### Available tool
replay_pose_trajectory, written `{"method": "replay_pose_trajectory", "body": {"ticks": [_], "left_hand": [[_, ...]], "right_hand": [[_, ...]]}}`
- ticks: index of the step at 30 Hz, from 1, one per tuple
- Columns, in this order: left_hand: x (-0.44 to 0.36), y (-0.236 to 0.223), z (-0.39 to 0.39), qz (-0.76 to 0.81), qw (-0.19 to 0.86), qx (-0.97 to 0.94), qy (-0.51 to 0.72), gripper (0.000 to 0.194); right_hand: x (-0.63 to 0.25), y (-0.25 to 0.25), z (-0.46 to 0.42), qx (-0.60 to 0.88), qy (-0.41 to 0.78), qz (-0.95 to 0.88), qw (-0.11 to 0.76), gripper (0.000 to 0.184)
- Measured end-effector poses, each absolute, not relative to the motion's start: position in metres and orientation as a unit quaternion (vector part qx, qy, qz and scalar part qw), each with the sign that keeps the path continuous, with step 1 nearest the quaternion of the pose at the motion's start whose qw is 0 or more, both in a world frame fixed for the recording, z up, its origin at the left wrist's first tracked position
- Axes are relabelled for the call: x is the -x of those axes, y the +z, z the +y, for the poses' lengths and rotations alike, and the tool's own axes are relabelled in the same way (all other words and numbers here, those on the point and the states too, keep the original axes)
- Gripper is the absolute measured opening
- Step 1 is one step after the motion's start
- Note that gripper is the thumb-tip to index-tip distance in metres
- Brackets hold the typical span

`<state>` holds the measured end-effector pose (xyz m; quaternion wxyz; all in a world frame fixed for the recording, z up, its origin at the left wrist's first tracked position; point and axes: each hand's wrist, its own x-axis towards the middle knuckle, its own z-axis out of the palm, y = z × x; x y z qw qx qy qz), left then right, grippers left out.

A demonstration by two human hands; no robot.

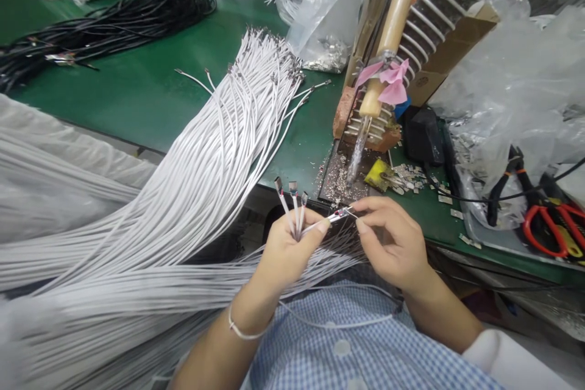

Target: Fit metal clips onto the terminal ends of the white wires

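My left hand (286,253) is closed around several thin white cables (297,216). Three of their small metal-and-dark connector ends stick up above the fist. One more cable end (339,214), with red showing at its connector, points right from between my left thumb and index finger. My right hand (395,247) meets that tip, its thumb and index finger pinching a small metal connector part (350,211); its exact shape is too small to make out. A soldering iron (371,97) with a wooden handle and pink cloth tied on stands tip-down just beyond my hands.
A thick bundle of white cables (219,128) lies across the green table (132,97). Black cables (137,18) lie at the back left. Loose metal connector shells (409,178), a yellow sponge-like piece (377,174), black-handled cutters (516,177) and red-handled scissors (543,231) are on the right.
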<state>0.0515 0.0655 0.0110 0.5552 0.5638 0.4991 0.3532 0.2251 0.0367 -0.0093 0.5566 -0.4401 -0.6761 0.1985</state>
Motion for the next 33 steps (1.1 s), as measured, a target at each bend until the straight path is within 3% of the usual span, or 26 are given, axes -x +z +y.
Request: {"method": "replay_pose_trajectory", "body": {"ticks": [12, 33], "left_hand": [[-0.060, 0.020, 0.082, 0.496, 0.511, -0.575, 0.403, 0.017], [-0.062, 0.019, 0.084, 0.478, 0.527, -0.571, 0.408, 0.017]], "right_hand": [[-0.225, -0.004, 0.051, 0.462, 0.136, -0.675, 0.559, 0.017], [-0.226, -0.001, 0.053, 0.464, 0.119, -0.676, 0.560, 0.017]]}}
